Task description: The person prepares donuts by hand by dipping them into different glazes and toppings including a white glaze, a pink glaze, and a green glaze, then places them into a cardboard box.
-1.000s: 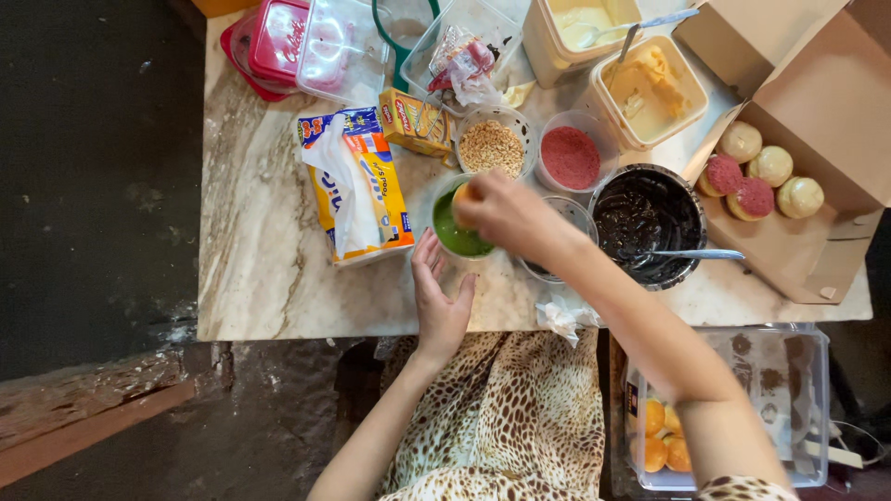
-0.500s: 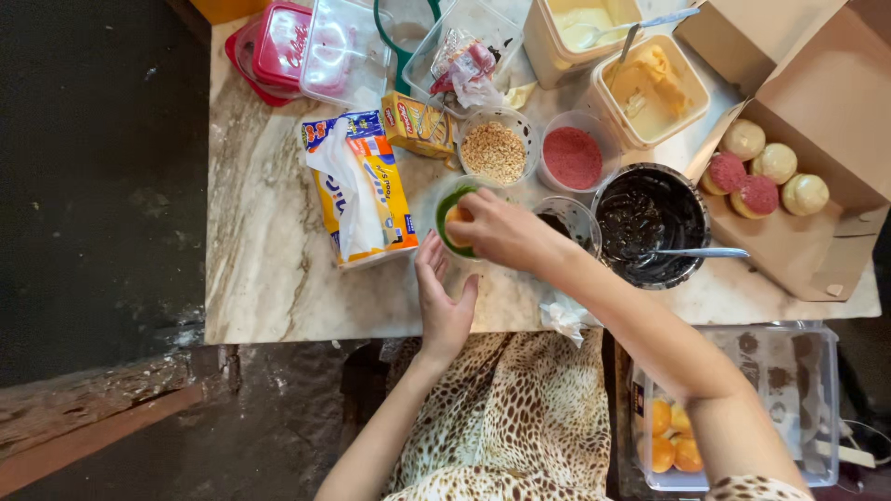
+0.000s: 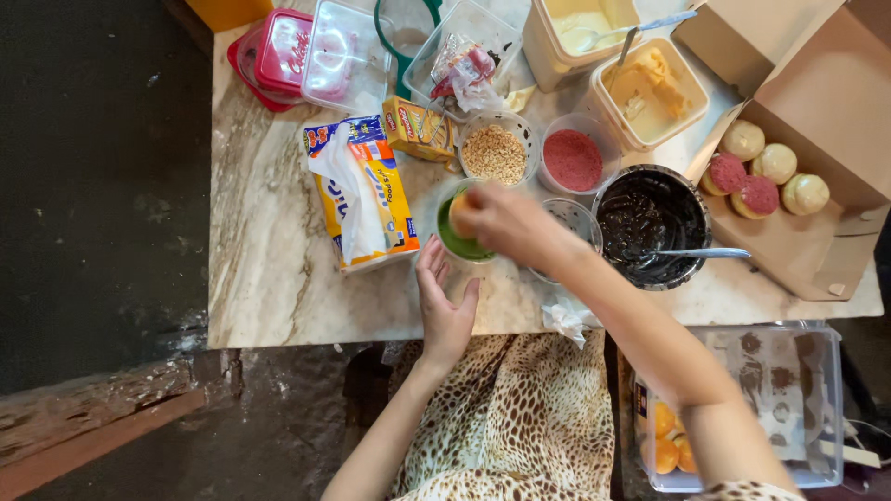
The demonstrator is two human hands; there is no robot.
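My right hand (image 3: 506, 223) hovers over a small clear cup of green topping (image 3: 458, 243) and pinches a small round pale-orange pastry ball (image 3: 458, 202) at the cup's mouth. My left hand (image 3: 444, 301) rests flat on the marble table (image 3: 269, 278) just below that cup, fingers spread, touching or nearly touching its base. A black bowl of dark chocolate (image 3: 652, 223) with a metal spoon (image 3: 696, 252) sits to the right of my right forearm.
Cups of chopped nuts (image 3: 495, 153) and red crumbs (image 3: 573, 160) stand behind. A tissue pack (image 3: 360, 190) lies left. An open cardboard box (image 3: 817, 176) holds coated balls (image 3: 761, 172). Tubs of cream (image 3: 575, 28) and yellow filling (image 3: 650, 88) stand at the back; a plastic tray (image 3: 770, 399) is lower right.
My right hand has slid left and down onto the green cup with the ball. My left hand stays by the cup's base.
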